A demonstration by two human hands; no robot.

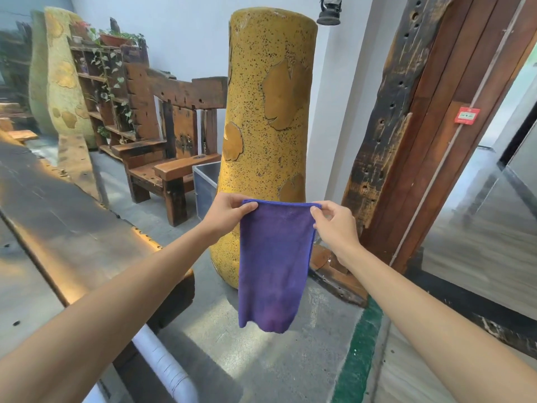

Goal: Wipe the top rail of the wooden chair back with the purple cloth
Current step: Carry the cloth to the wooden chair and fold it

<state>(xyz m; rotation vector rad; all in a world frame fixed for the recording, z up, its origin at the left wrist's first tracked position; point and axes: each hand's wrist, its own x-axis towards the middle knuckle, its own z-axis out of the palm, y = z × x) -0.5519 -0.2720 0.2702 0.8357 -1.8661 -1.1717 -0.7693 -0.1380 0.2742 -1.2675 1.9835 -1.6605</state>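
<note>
A grey concrete floor (279,359) and white wall frame a tall speckled yellow vase (267,112) directly beyond the hands. The left hand (229,212) and right hand (334,221) each pinch a top corner of the purple cloth (274,266), which hangs between them. The wooden chair (171,146) stands well beyond the left hand, its top rail (189,93) untouched.

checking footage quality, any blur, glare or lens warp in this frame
Head view: wide-angle warp bows the door frame and stretches both forearms; right floor edge smeared; bright glare streaks on the dark slab table; purple cloth and wooden chair stay sharp.
</note>
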